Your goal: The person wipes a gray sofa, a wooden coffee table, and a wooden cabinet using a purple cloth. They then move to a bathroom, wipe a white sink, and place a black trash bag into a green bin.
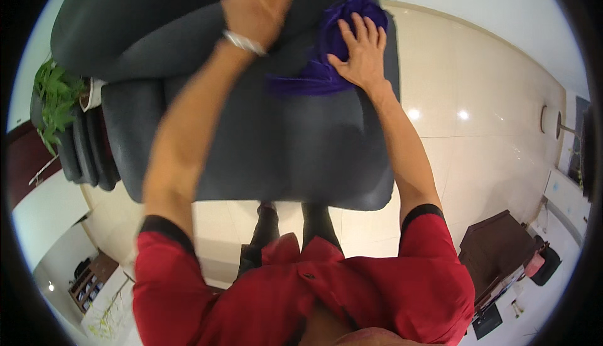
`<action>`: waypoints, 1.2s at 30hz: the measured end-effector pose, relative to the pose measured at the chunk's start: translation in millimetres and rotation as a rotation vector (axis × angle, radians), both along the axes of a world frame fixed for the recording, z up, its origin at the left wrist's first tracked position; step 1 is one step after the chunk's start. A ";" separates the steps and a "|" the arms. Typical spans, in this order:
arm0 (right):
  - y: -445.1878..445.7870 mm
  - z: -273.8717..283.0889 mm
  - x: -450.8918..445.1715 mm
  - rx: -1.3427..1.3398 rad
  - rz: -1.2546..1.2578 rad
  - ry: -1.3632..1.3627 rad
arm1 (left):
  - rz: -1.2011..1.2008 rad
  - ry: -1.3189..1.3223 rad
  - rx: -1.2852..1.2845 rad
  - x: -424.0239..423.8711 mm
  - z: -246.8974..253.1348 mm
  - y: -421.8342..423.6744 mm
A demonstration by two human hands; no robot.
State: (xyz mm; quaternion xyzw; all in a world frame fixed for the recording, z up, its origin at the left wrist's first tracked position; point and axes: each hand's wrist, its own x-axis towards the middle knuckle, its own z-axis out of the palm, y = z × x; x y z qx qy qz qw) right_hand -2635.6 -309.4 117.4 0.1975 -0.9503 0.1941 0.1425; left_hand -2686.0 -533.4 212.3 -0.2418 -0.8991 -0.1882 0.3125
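A dark grey sofa (245,148) lies in front of me, its seat closest and its backrest (174,39) farther off. My right hand (362,49) is spread flat on a crumpled purple cloth (325,75) at the right end of the sofa, fingers apart. From under that palm the cloth trails leftward over the seat. Farther left, my left hand (256,11) is raised in front of the backrest, blurred and curled into a fist, with nothing visible in it. A pale bracelet (244,43) circles the left wrist.
A green potted plant (56,94) stands beyond the sofa's left end, near more dark cushioned seating (87,143). Glossy cream floor tiles (447,110) run along the right. A dark brown wooden cabinet (494,251) stands at lower right, a shelf unit (92,282) at lower left.
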 end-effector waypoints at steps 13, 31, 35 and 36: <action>-103.1 -30.8 222.6 0.360 0.667 -0.424 | 1.156 -1.081 0.697 630.9 -168.7 -138.6; -422.2 -143.7 366.4 0.110 0.724 -0.297 | 1.541 -0.778 1.772 790.1 -194.4 -149.3; -434.9 -155.9 421.9 0.430 1.281 -0.368 | 1.640 -0.712 1.820 792.2 -183.8 -154.0; -426.7 -161.3 418.0 0.579 1.411 -0.354 | 1.658 -0.693 1.859 791.5 -182.2 -153.5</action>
